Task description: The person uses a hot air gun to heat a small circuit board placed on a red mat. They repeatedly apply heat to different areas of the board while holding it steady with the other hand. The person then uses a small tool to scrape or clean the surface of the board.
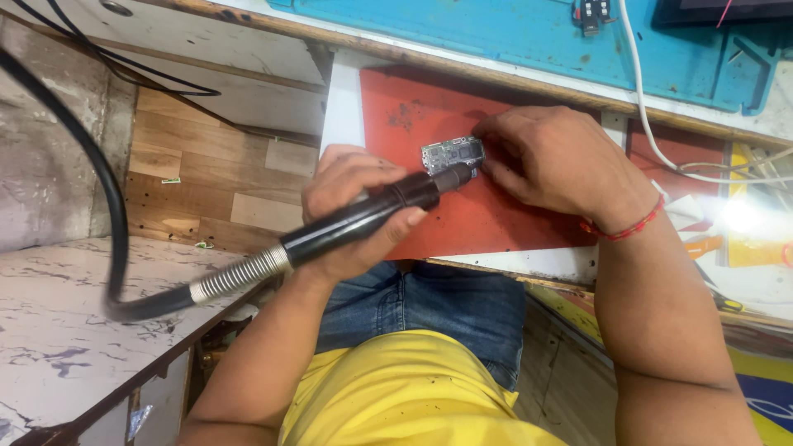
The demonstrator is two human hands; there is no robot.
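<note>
left hand (351, 206) is gripping black hot-air wand (372, 216), nozzle aiming at circuit board (452, 154) | right hand (549, 161) is pinning board flat on red mat (396, 107), fingers curled, apparently steadying it

Small circuit board (452, 154): silvery-grey, roughly rectangular, dotted with tiny components and metal shields, lies flat on red mat near its middle, right edge under fingers.

Handheld tool (363, 216): black cylindrical handle, metal coil-spring collar at rear joined to thick black hose curving away left; lies diagonally, rear low-left, metal nozzle up-right, tip just at board's lower edge.
</note>
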